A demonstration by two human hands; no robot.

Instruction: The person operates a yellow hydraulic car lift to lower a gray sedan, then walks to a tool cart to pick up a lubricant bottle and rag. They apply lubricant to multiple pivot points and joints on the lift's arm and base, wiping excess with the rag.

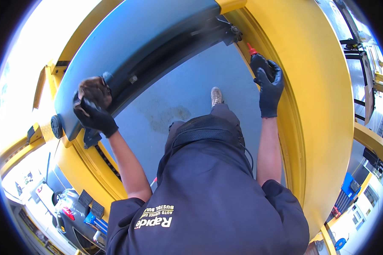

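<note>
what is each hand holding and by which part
The left hand holds a bunched brown cloth by its near side. The right hand holds a black bottle by its body, red nozzle free.

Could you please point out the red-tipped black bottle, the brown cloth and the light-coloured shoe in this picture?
Red-tipped black bottle [259,63]: head view, on its dark body.
Brown cloth [94,91]: head view, middle of its bunched surface.
Light-coloured shoe [216,95]: head view, on its upper.
</note>
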